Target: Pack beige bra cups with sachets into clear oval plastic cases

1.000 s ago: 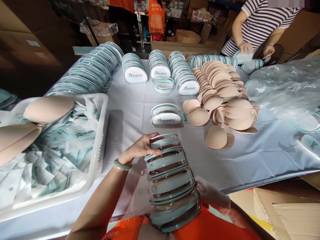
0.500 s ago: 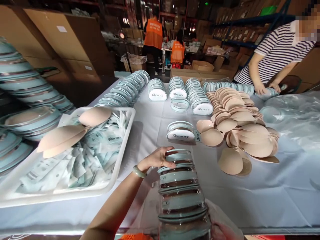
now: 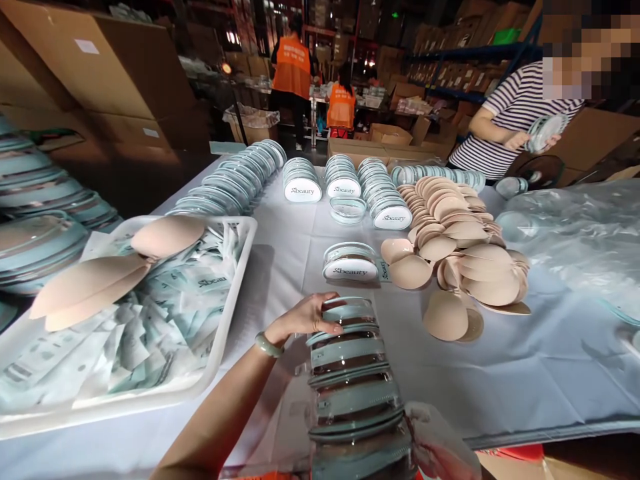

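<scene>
A row of clear plastic cases with pale blue rims (image 3: 350,393) runs from the bottom edge toward the middle of the table. My left hand (image 3: 313,317), with a bangle at the wrist, is closed on the far end case, thumb on one side and fingers over its top. Just beyond stands a short pair of cases (image 3: 350,262) with a "beauty" label facing me. My right hand does not show. Crumpled clear plastic (image 3: 440,437) lies against the row's right side. Right of the cases, beige bra cups (image 3: 475,267) are heaped in overlapping layers.
A white tray (image 3: 220,347) of printed packets, with beige cups on top, stands left. More case rows (image 3: 235,180) line the far side. Case stacks (image 3: 40,200) rise at far left, beside cartons (image 3: 130,80). Across the table, a person in stripes (image 3: 515,100) holds a case.
The view has shifted slightly to the right. My left hand keeps its hold on the end case. The person in stripes has lifted a case from the table.
</scene>
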`<state>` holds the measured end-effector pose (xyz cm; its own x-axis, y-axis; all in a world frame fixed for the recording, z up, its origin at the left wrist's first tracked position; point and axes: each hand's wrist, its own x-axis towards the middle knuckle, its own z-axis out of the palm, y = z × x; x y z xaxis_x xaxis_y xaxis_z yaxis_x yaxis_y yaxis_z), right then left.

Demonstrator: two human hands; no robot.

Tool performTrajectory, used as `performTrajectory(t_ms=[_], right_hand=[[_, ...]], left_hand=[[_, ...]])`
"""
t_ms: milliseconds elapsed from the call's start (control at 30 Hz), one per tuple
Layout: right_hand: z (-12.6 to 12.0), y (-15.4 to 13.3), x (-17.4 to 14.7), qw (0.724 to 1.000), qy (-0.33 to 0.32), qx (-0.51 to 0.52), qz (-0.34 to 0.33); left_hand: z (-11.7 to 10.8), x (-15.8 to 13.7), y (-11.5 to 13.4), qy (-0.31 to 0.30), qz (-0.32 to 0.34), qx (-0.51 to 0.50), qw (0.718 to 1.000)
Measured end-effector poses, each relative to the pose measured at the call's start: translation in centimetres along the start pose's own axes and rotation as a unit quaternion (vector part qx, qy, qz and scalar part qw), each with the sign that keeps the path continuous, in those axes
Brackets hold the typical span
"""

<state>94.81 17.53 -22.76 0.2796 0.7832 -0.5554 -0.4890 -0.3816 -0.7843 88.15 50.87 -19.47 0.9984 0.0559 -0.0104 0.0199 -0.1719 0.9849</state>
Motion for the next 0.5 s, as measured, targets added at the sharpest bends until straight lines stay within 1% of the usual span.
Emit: performTrajectory(t_ms=[67, 100, 167, 200, 233, 267, 300, 333, 400, 433, 467, 500], right_hand=[[1.0, -1.4, -0.6, 1.000, 0.007, -0.003, -0.002], [1.3, -2.0, -0.9, 0.999, 0.028, -0.019, -0.001], [1.7, -3.2, -1.5, 0.995, 0.053, -0.087, -0.001], [1.9, -3.8, -1.9, 0.989, 0.046, -0.138, -0.011], [2.2, -4.5, -2.2, 0.978, 0.032, -0.204, -0.033], [2.8, -5.3, -2.6, 0.957, 0.013, -0.283, -0.062], [3.6, -6.1, -2.9, 0.927, -0.002, -0.363, -0.091], [4.6, -6.8, -3.3, 0.890, -0.008, -0.443, -0.109], [7.3, -7.7, -3.6, 0.812, 0.030, -0.574, -0.104], [8.9, -7.9, -3.7, 0.792, 0.047, -0.600, -0.104], [10.4, -7.8, -3.6, 0.788, 0.049, -0.602, -0.118], [11.8, -7.5, -3.4, 0.796, 0.035, -0.586, -0.147]], left_hand=[[0.0, 0.0, 0.0, -0.003, -0.002, 0.001, 1.000], [-0.1, 0.0, 0.0, -0.004, -0.003, 0.003, 1.000], [0.0, 0.0, -0.1, -0.006, -0.006, 0.010, 1.000], [0.0, 0.1, -0.1, -0.006, -0.007, 0.015, 1.000], [0.1, 0.1, -0.2, -0.005, -0.007, 0.020, 1.000], [0.2, 0.2, -0.3, -0.003, -0.006, 0.025, 1.000], [0.3, 0.3, -0.3, -0.002, -0.005, 0.028, 1.000], [0.4, 0.3, -0.3, 0.000, -0.004, 0.031, 1.000], [0.8, 0.3, -0.2, 0.007, -0.002, 0.040, 0.999], [0.9, 0.2, -0.1, 0.007, -0.003, 0.047, 0.999], [1.1, 0.2, 0.0, 0.005, -0.004, 0.056, 0.998], [1.4, 0.1, 0.2, 0.004, -0.004, 0.067, 0.998]])
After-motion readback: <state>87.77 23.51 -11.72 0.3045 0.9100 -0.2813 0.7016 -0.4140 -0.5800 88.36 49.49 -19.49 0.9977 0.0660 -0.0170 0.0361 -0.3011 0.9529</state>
